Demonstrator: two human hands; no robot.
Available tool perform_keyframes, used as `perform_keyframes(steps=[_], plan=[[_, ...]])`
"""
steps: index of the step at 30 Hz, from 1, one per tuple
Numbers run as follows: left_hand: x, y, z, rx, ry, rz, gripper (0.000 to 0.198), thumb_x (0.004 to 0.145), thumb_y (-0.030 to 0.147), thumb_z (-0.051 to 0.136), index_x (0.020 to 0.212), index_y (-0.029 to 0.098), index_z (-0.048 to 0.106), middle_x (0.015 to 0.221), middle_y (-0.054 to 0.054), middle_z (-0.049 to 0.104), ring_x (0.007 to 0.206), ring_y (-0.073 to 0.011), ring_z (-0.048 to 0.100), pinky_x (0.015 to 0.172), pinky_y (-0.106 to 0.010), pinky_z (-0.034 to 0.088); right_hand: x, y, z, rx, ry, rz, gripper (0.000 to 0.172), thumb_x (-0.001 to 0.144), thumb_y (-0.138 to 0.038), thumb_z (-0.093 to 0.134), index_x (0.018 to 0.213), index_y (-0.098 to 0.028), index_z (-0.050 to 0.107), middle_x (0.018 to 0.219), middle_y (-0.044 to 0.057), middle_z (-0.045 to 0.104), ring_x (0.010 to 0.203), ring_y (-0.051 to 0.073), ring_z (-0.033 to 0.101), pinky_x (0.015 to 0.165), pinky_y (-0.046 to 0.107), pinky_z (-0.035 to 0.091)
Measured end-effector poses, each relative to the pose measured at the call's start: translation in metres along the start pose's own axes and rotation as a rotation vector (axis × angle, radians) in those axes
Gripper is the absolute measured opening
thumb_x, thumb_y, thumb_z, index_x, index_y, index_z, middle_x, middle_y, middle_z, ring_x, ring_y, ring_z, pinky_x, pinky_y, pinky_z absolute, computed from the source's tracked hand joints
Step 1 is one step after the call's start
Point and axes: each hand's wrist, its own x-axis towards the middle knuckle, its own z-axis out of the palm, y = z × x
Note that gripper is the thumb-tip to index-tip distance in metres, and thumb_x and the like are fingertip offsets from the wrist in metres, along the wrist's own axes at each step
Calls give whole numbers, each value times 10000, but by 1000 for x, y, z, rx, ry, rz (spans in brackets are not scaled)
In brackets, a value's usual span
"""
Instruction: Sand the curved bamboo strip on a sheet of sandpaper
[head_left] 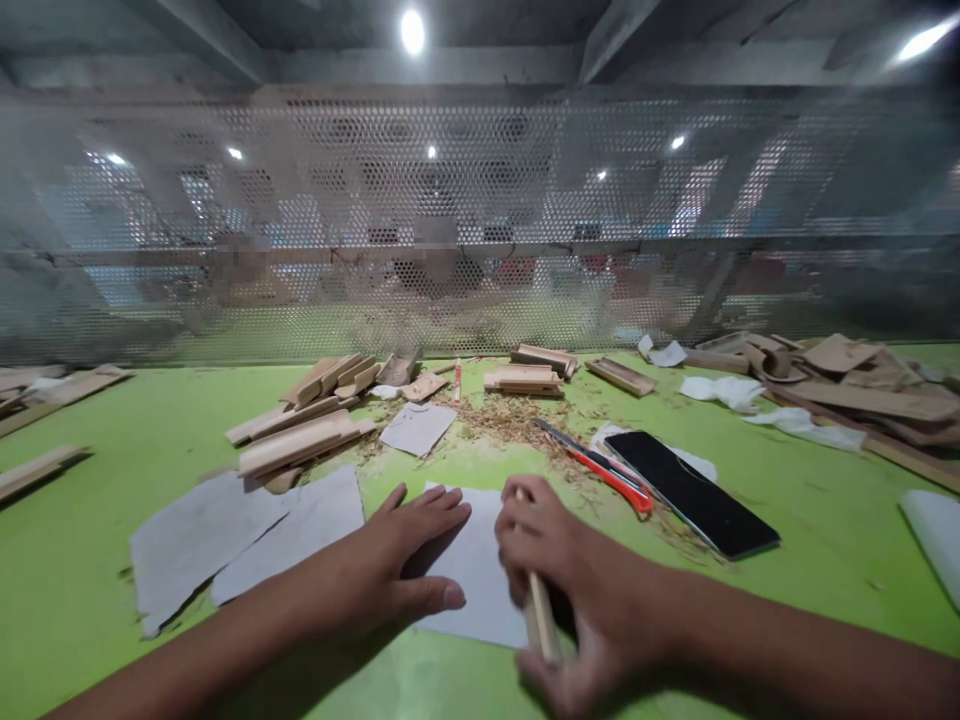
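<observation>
My left hand (409,555) lies palm down on a white sheet (480,575), its fingers stretched out and thumb spread. At the sheet's right edge, my right hand (570,565) is wrapped round a narrow wooden piece (541,615), which is partly covered by the fingers and a little blurred. Whether the piece touches the sheet, I cannot tell. To the right of that hand lie a red utility knife (611,480) with its blade out and a black phone (694,495). Torn white sheets (202,530) rest left of my left hand.
Stacked wooden pieces (304,440) lie at the left back, with more wooden pieces (523,378) at centre back. Wood shavings (510,425) are scattered across the green table (420,690). A heap of wooden parts (862,385) stands far right. Perforated metal mesh (465,220) closes off the back.
</observation>
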Motion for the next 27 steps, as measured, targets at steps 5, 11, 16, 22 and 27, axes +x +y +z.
perform_keyframes(steps=[5,11,16,22,27], plan=[[-1,-2,1,3,27,-2,788,976,573,667,1625,254,353,1694,-93,242,1570,-363,166,1260,-602,39,1,1,-3,-124,74,180,324,646,-260,732,800,-234,448,912,57,497,994,297,415,906,485,407],[0,-3,1,17,21,10,780,992,550,660,1634,256,329,1693,-96,232,1572,-349,162,1259,-604,50,-2,1,-1,28,-33,5,428,555,-321,801,813,-237,470,936,44,498,1026,294,409,914,437,422],[0,-4,2,30,29,28,777,999,581,636,1636,262,326,1694,-101,231,1571,-350,168,1256,-612,51,-2,2,1,-30,20,91,362,614,-291,769,854,-227,505,958,53,508,1040,300,411,938,463,408],[0,-5,2,16,38,13,787,986,570,658,1629,242,344,1690,-105,246,1569,-369,157,1253,-626,51,-2,2,1,-68,54,134,330,632,-281,761,838,-222,510,933,65,516,1020,307,406,918,480,408],[0,-5,2,0,21,21,792,978,550,680,1627,243,345,1687,-108,254,1568,-356,172,1252,-627,55,-4,0,2,50,-36,-28,422,548,-325,809,861,-232,542,945,39,519,1031,296,417,950,463,408]])
